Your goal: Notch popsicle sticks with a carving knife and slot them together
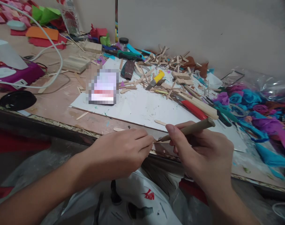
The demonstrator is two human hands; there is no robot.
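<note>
My right hand (pixel 207 156) grips a slim tool (pixel 191 128) with a thick, tapering grey-brown handle. Its thin dark tip points left and reaches my left fingertips; the exact kind of tool is unclear. My left hand (pixel 128 150) is closed at the table's front edge, fingers pressed together. What they pinch is hidden behind the fingers. A flat wooden craft stick (pixel 119 129) shows just beyond the left knuckles. Another craft stick (pixel 160 122) lies on the white board (pixel 137 107) just past the tool.
A phone (pixel 103 87) with a blurred screen rests on the board. Behind are piled craft sticks (pixel 166 59), a yellow-handled cutter (pixel 157 78) and a red-handled tool (pixel 194 110). Crepe paper flowers (pixel 262 109) crowd the right. A purple device (pixel 22 75) with white cable stands left.
</note>
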